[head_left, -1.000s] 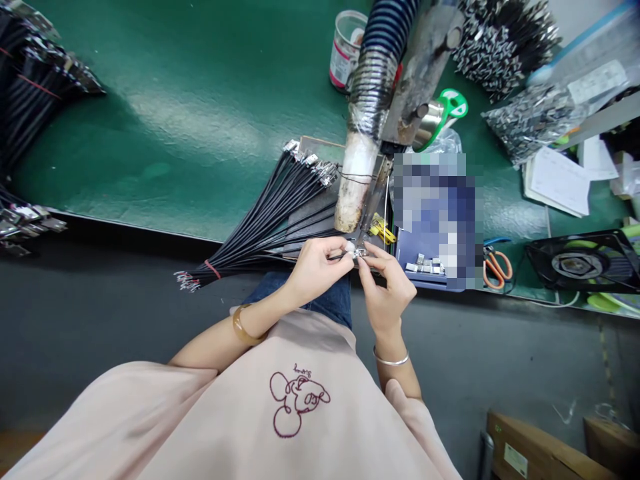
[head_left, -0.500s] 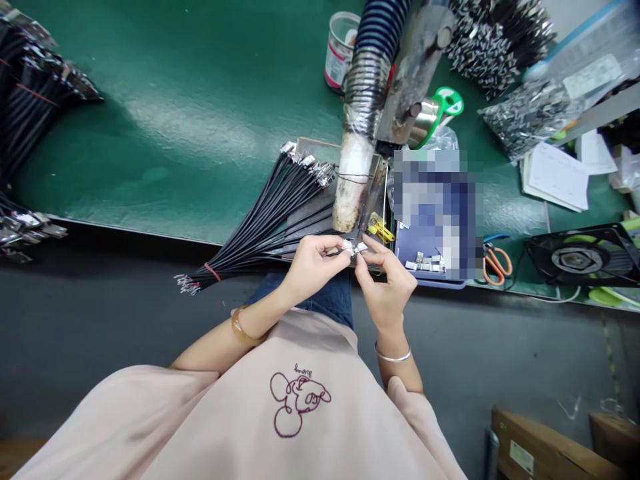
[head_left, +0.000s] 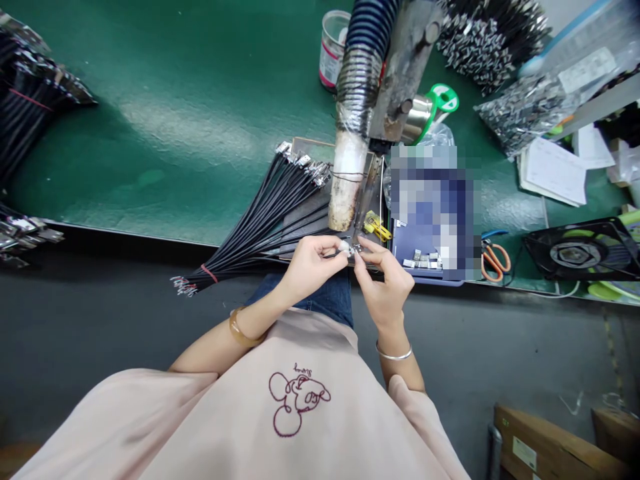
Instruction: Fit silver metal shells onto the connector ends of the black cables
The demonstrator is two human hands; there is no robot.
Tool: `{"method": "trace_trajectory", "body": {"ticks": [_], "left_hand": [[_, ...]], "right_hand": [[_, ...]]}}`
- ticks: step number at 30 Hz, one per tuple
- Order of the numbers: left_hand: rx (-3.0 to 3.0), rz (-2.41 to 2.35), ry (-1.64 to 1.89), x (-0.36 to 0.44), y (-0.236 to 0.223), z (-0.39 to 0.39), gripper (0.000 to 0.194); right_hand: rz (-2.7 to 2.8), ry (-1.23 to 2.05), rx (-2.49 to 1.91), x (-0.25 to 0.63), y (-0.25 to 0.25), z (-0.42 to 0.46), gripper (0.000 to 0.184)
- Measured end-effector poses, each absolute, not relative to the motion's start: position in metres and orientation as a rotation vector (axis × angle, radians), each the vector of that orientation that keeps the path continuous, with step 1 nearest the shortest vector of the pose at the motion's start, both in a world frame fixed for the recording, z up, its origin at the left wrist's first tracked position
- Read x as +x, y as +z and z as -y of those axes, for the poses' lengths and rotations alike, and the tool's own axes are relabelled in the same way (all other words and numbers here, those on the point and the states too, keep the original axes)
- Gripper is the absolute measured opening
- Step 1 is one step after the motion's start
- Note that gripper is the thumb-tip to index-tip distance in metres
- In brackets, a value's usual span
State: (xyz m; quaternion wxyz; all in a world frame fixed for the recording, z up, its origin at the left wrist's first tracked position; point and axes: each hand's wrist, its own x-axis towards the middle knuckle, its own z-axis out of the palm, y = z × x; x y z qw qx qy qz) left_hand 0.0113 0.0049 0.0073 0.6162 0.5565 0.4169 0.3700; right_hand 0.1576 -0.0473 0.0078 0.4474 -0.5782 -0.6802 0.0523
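Observation:
My left hand [head_left: 311,265] pinches the end of a thin black cable [head_left: 280,251] at the front edge of the green bench. My right hand [head_left: 384,285] meets it fingertip to fingertip, pinching a small metal connector shell [head_left: 357,249] against the cable's end. Both hands are closed, just below the mouth of a ribbed extraction hose [head_left: 356,107]. To the left a bundle of black cables [head_left: 265,220] fans out across the bench edge, tied with a red band. More metal shells [head_left: 423,259] lie in a blue tray right of my right hand.
A tin can [head_left: 332,48] stands behind the hose. A solder spool [head_left: 430,110], orange-handled scissors [head_left: 493,257], a small fan [head_left: 580,252] and papers [head_left: 553,172] sit at right. Bags of metal parts [head_left: 525,110] lie at back right, cable bundles [head_left: 35,93] at far left.
My hands have stayed together at the bench edge, with the fingertips shifting slightly on the shell and cable end. The view has drifted a little.

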Motion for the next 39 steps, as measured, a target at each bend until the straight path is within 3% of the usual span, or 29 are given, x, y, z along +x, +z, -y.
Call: {"method": "trace_trajectory", "body": {"ticks": [6,9,13,16,22,27,33,39], "left_hand": [[1.273,-0.846,0.740,0.002,0.013,-0.008,0.014],[1.271,-0.817,0.720,-0.006,0.018,-0.008,0.009],[1.411,-0.768,0.739,-0.013,0.020,-0.004,0.009],[1.452,-0.754,0.692,-0.016,0.017,-0.002,0.011],[1.382,-0.772,0.653,-0.008,0.011,0.005,0.014],[1.391,-0.856,0.718,-0.002,0.010,0.007,0.022],[1.418,-0.814,0.710,-0.006,0.008,0.002,0.004],[1.340,-0.845,0.721,-0.001,0.003,0.005,0.016]], "right_hand": [[1.850,0.088,-1.356,0.165,0.007,0.051,0.008],[1.655,0.346,-1.401,0.164,0.005,0.052,0.003],[1.351,0.851,-1.419,0.164,0.004,0.046,0.015],[1.374,0.994,-1.414,0.166,0.007,0.043,0.019],[1.632,0.491,-1.527,0.163,0.016,0.053,0.011],[1.345,0.258,-1.560,0.163,0.013,0.066,0.006],[1.456,0.245,-1.629,0.163,0.016,0.074,0.007],[1.443,0.178,-1.628,0.164,0.012,0.075,0.012]]}}
